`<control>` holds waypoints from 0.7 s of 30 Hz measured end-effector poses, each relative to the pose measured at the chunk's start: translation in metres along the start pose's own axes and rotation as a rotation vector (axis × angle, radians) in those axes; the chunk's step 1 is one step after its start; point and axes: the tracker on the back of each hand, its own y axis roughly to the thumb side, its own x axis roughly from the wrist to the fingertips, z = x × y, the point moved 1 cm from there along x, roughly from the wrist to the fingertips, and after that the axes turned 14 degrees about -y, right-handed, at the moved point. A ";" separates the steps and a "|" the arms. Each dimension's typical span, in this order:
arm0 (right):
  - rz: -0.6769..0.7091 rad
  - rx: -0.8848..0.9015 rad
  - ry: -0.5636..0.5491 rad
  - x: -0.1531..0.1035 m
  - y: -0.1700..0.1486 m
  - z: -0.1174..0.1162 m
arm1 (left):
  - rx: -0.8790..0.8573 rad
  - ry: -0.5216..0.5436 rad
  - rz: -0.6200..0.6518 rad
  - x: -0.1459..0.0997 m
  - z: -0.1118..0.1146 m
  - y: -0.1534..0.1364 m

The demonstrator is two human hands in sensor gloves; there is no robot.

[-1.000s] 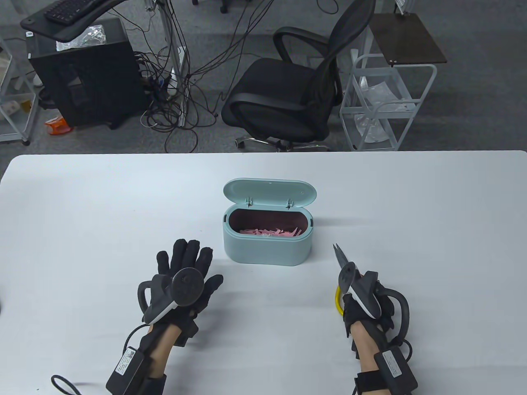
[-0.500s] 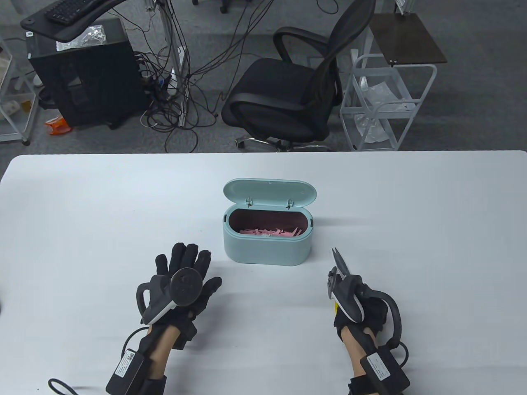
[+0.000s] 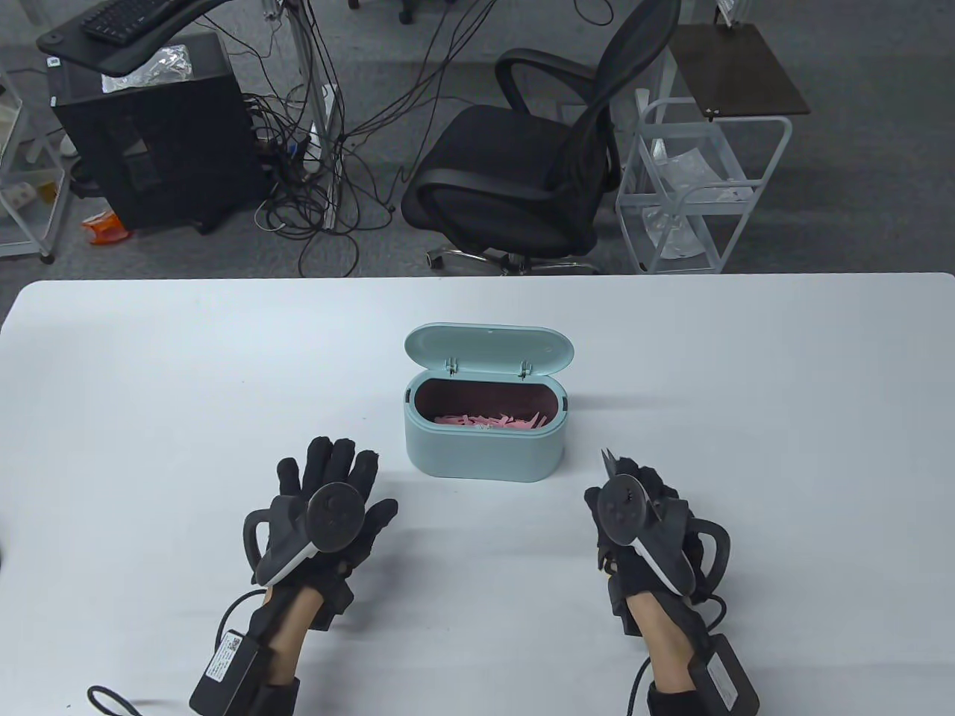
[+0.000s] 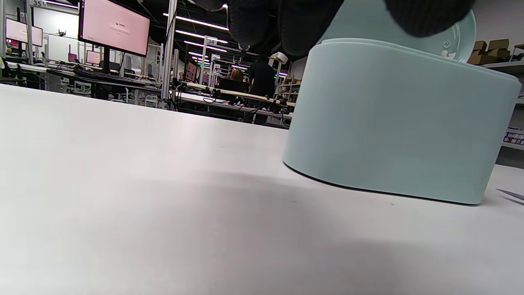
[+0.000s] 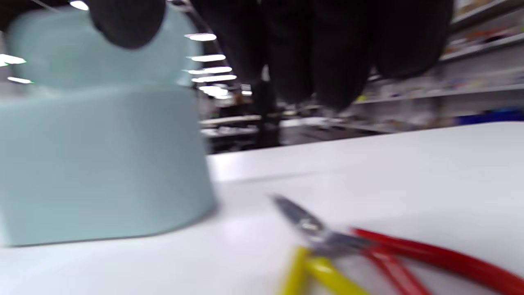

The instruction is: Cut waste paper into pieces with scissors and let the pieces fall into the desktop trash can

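Observation:
The pale-green desktop trash can (image 3: 483,447) stands mid-table with its lid (image 3: 489,347) flipped up at the back and pink paper pieces (image 3: 489,421) inside. My left hand (image 3: 328,477) lies flat and empty on the table, left of the can (image 4: 393,123). To the can's right, my right hand (image 3: 642,485) hovers palm down over the scissors; only their blade tip (image 3: 608,459) shows in the table view. The right wrist view shows the scissors (image 5: 327,241), with yellow and red handles, lying on the table beside the can (image 5: 98,164), my fingers (image 5: 327,49) hanging above without touching them.
The white table (image 3: 186,373) stretches wide around the can. Beyond its far edge stand a black office chair (image 3: 537,164), a white wire cart (image 3: 701,186) and a black computer case (image 3: 149,134) with tangled cables.
My right hand has rolled palm down, set the scissors on the table and let go of their handles. My left hand has shifted slightly toward the can.

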 end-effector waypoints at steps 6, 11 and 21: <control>0.238 0.041 -0.072 0.010 0.072 0.023 | 0.020 -0.018 0.011 0.002 0.004 0.002; 0.330 -0.107 -0.098 0.043 0.119 0.023 | 0.028 -0.025 0.015 0.004 0.006 0.004; 0.233 -0.227 -0.108 0.120 0.151 -0.006 | 0.019 -0.032 -0.001 0.004 0.005 0.001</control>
